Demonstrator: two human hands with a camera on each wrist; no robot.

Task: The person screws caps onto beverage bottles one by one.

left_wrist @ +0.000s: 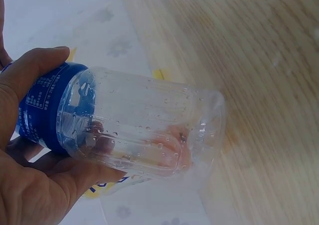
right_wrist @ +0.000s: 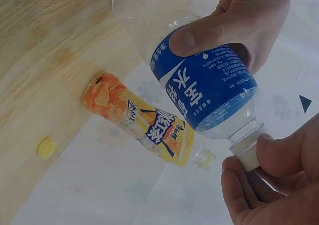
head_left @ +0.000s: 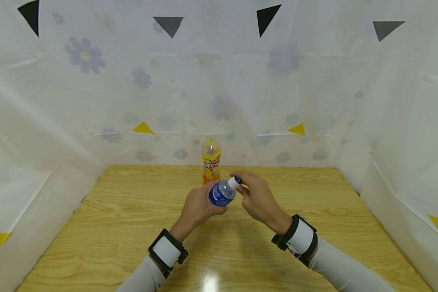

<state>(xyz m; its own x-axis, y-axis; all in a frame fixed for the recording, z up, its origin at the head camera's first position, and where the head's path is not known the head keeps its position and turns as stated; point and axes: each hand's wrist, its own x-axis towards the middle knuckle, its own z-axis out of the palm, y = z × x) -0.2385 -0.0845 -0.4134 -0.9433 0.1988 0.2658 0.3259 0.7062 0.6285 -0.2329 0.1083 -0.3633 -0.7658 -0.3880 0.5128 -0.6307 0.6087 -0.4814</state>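
Note:
A clear plastic bottle with a blue label point(head_left: 220, 196) is held tilted above the table, its neck to the upper right. My left hand point(head_left: 198, 207) grips it around the label. Droplets cling inside its clear lower part point(left_wrist: 144, 120) in the left wrist view. My right hand point(head_left: 260, 199) pinches the white cap point(right_wrist: 249, 153) at the bottle's neck between thumb and fingers. Behind my left hand, an orange-and-yellow labelled bottle point(head_left: 211, 160) stands upright on the table, its mouth uncapped. A yellow cap point(right_wrist: 46, 148) lies near that bottle in the right wrist view.
The wooden table point(head_left: 124, 227) reaches back to a white flower-patterned curtain point(head_left: 219, 81). Similar white sheets point(head_left: 405, 162) hang along both sides. Black, grey and yellow triangles are on the sheets.

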